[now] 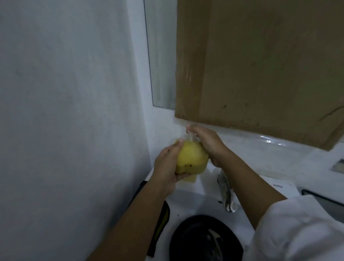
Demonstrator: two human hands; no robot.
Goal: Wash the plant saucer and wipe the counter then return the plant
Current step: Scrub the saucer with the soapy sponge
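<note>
Saucer (204, 246): black, round, shallow, with pale wet streaks inside. It lies flat on the white basin (194, 203) at the near edge of the view, between the two forearms and well below both hands.

Sponge (191, 157): yellow, bulged, with a few dark specks along its lower edge. It is held up in the air above the basin corner.

Left hand (167, 168) grips the sponge, thumb on top and fingers curled beneath. Right hand (207, 144) curls over the top of a pale translucent bottle (190, 178), which is mostly hidden behind the sponge.

Chrome faucet (226, 194) stands just right of the sponge, between it and the right forearm. A dark strip with a yellow-green stripe (161, 220) lies left of the saucer — cannot tell what it is. White sleeves (300, 233) are pushed up.

Desk (258, 156): white, dim, running back to the wall corner. "TOTO" label (278, 186) sits on the basin edge.

Room: brown cardboard sheet (275, 59) tilted over most of a mirror (159, 48). Plain white wall (56, 99) on the left — low light.
</note>
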